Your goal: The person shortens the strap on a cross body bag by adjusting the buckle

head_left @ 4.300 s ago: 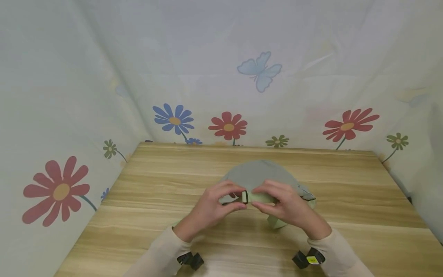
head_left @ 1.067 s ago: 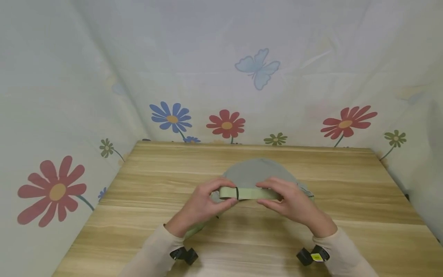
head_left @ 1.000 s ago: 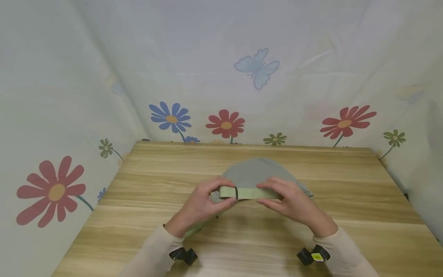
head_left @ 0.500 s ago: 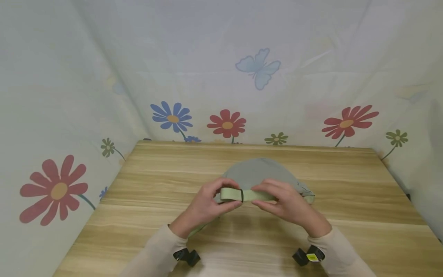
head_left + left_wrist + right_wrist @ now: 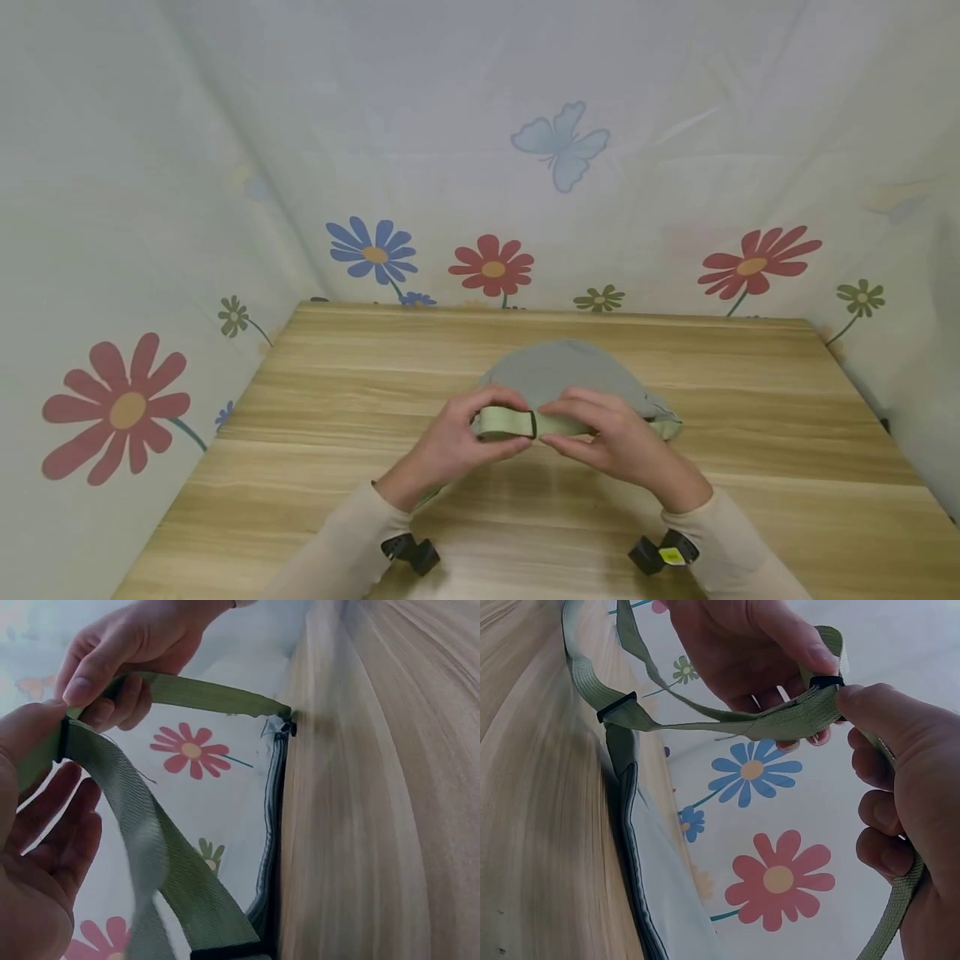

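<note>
A grey, rounded fabric bag [image 5: 566, 367] lies on the table behind both hands, its piped edge [image 5: 630, 847] showing in the right wrist view. Its pale green webbing strap [image 5: 504, 422] is raised between the hands and doubles into a loop on the left. My left hand [image 5: 459, 429] pinches the black strap slider [image 5: 533, 424] between thumb and fingers. Close to the slider, my right hand [image 5: 617, 432] pinches the strap, which runs on through its curled fingers [image 5: 881, 814]. A second black slider [image 5: 616, 707] sits on the strap near the bag's end.
The wood-grain table [image 5: 360, 358] extends around the bag. Behind and beside it hang pale curtains [image 5: 420, 108] printed with flowers and a butterfly. Each wrist wears a small black camera, the left one [image 5: 411, 552] and the right one [image 5: 663, 552] low over the table.
The slider in my left hand has moved right along the strap, closer to my right hand. The strap loop left of it has grown longer. The bag stays in place.
</note>
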{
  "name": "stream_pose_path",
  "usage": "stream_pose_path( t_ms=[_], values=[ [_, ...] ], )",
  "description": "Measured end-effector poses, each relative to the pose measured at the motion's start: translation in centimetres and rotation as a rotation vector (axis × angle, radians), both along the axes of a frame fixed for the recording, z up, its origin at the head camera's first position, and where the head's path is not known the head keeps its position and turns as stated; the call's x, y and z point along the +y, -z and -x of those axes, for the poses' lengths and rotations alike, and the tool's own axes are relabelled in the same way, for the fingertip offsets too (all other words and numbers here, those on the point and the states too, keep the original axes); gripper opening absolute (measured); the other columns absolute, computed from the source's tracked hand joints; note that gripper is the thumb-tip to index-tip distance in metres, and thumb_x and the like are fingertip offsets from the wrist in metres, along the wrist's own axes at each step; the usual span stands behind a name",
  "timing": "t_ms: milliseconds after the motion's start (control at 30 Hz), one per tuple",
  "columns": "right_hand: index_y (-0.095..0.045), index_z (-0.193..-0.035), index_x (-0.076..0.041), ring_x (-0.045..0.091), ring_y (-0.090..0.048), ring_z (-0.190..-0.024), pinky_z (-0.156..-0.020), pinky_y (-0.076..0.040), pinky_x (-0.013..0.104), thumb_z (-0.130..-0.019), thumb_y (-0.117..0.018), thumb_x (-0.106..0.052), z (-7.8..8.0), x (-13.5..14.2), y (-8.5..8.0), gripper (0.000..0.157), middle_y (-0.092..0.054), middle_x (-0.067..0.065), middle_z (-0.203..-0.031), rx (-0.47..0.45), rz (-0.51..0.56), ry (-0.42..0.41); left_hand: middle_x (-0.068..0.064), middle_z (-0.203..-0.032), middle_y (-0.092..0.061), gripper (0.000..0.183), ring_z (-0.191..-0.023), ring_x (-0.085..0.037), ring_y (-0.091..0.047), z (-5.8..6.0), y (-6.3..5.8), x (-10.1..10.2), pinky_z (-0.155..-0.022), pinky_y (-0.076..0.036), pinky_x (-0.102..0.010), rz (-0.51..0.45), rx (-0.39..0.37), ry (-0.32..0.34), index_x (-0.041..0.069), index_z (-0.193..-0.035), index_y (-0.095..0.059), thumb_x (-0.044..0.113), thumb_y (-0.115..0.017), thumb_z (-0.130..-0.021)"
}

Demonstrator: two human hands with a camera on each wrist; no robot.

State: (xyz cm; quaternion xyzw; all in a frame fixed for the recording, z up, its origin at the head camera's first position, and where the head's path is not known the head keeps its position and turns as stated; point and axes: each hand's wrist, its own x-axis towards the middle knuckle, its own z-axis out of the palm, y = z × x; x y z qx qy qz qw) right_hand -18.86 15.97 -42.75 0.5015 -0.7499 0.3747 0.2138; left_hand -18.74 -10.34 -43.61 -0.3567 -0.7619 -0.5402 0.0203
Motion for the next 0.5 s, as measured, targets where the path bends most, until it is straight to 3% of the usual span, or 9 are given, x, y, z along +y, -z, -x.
stream_pose_path(
  t_ms=[100, 167, 333, 500],
  values=[
    [-0.076, -0.119, -0.009, 0.004, -0.058, -0.075, -0.062, -0.051, 0.009, -0.104, -0.074, -0.025, -0.02, 0.11, 0.07, 0.022, -0.072, -0.001, -0.099, -0.023, 0.03, 0.005, -0.006, -0.123, -0.074, 0.048, -0.107, -0.016, -0.067, -0.02, 0.17, -0.09, -0.09, -0.059, -0.03, 0.04, -0.073, -0.048, 0.011, -0.128, -0.068, 0.012, -0.092, -0.087],
    [-0.076, -0.119, -0.01, 0.004, -0.059, -0.075, -0.06, -0.051, 0.009, -0.104, -0.075, -0.023, 0.0, 0.16, 0.13, 0.02, -0.072, -0.001, -0.099, -0.033, 0.048, 0.01, -0.004, -0.123, -0.074, 0.052, -0.108, -0.015, -0.067, 0.01, 0.37, -0.09, -0.092, -0.059, -0.031, 0.077, -0.08, -0.066, 0.012, -0.129, -0.067, 0.014, -0.094, -0.085],
    [-0.076, -0.118, -0.011, 0.003, -0.059, -0.074, -0.059, -0.051, 0.01, -0.104, -0.075, -0.023, 0.0, 0.15, 0.18, 0.019, -0.073, -0.001, -0.1, -0.045, 0.068, 0.03, 0.0, -0.12, -0.077, 0.047, -0.111, -0.013, -0.07, -0.04, 0.8, 0.25, -0.101, -0.059, -0.034, 0.153, 0.001, -0.086, 0.014, -0.126, -0.07, 0.016, -0.094, -0.085],
    [-0.076, -0.12, -0.013, 0.002, -0.055, -0.072, -0.059, -0.049, 0.01, -0.1, -0.08, -0.019, -0.15, 0.1, 0.14, 0.021, -0.073, -0.002, -0.1, -0.068, 0.063, 0.052, -0.003, -0.119, -0.078, 0.041, -0.112, -0.016, -0.074, -0.4, 0.57, 0.46, -0.101, -0.062, -0.034, 0.176, 0.082, -0.109, 0.01, -0.123, -0.072, 0.011, -0.091, -0.087]
  ],
)
